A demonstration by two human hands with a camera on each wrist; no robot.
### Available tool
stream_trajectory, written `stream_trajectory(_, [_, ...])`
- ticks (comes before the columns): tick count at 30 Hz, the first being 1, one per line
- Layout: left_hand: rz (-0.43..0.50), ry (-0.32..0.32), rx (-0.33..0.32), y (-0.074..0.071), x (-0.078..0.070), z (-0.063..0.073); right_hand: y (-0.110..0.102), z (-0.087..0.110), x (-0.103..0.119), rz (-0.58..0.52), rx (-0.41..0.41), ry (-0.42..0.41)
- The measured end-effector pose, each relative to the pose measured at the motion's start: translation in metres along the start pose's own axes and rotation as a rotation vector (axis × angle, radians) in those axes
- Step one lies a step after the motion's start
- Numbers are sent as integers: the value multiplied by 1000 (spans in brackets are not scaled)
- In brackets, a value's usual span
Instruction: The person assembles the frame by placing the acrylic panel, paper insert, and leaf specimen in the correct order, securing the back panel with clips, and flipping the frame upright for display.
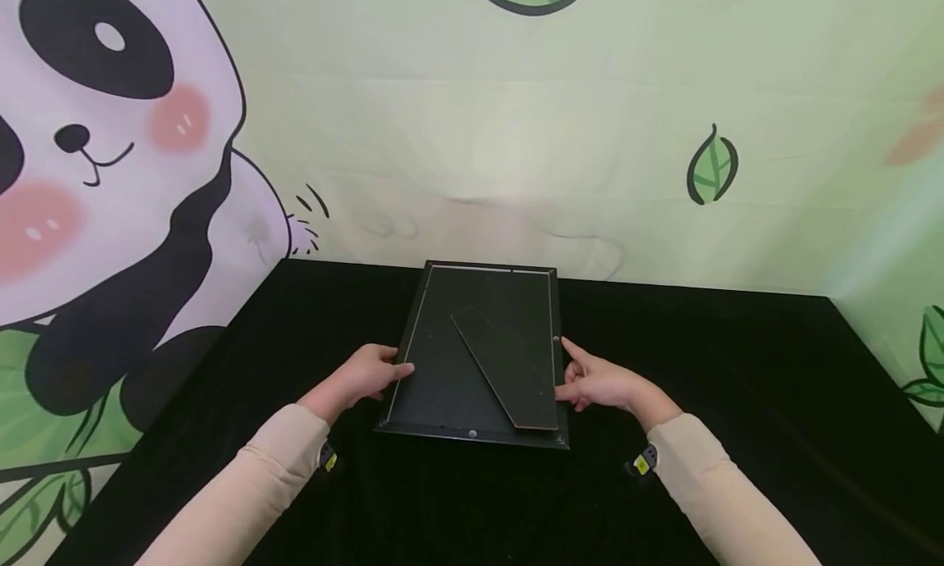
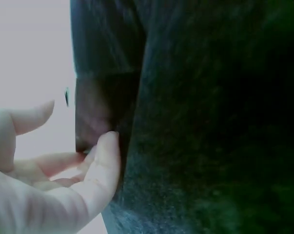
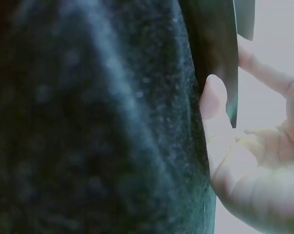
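A black picture frame (image 1: 450,386) lies back side up, its hinged easel stand (image 1: 509,361) slanting across the backing. At its left edge my left hand (image 1: 369,373) grips the frame, with the thumb over the back. Fingers of that hand bend against a dark glossy surface in the left wrist view (image 2: 95,170). My right hand (image 1: 601,382) holds the right edge; its index finger reaches along to a small metal fastener (image 1: 556,338), and the thumb rests at the edge beside the stand. The right wrist view shows a fingertip (image 3: 215,95) touching the dark panel.
Black cloth (image 1: 701,386) covers the table beneath the frame. Behind stands a pale green backdrop (image 1: 442,140) printed with a panda (image 1: 96,197) and leaves. Another round metal fastener (image 1: 473,433) sits on the frame's near edge.
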State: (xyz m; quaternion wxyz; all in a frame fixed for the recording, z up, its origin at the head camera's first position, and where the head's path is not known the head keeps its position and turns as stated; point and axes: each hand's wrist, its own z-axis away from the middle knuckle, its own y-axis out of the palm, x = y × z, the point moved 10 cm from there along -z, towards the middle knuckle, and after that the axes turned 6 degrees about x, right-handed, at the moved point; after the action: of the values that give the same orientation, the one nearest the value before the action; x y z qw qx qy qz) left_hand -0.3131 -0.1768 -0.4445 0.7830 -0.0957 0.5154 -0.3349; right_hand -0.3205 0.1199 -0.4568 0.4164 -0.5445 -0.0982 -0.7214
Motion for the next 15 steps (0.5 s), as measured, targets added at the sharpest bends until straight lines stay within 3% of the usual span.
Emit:
stream_trajectory(5, [-21, 48, 10, 7, -2, 14, -2, -1, -1, -3, -4, 0])
stream_trajectory(10, [33, 57, -3, 14, 3, 26, 0, -1, 0, 4, 3, -12])
stream_trajectory(12, [76, 103, 23, 21, 0, 30, 1, -1, 1, 4, 5, -17])
stream_trajectory(15, [55, 142, 23, 27, -3, 33, 0, 0, 0, 7, -2, -15])
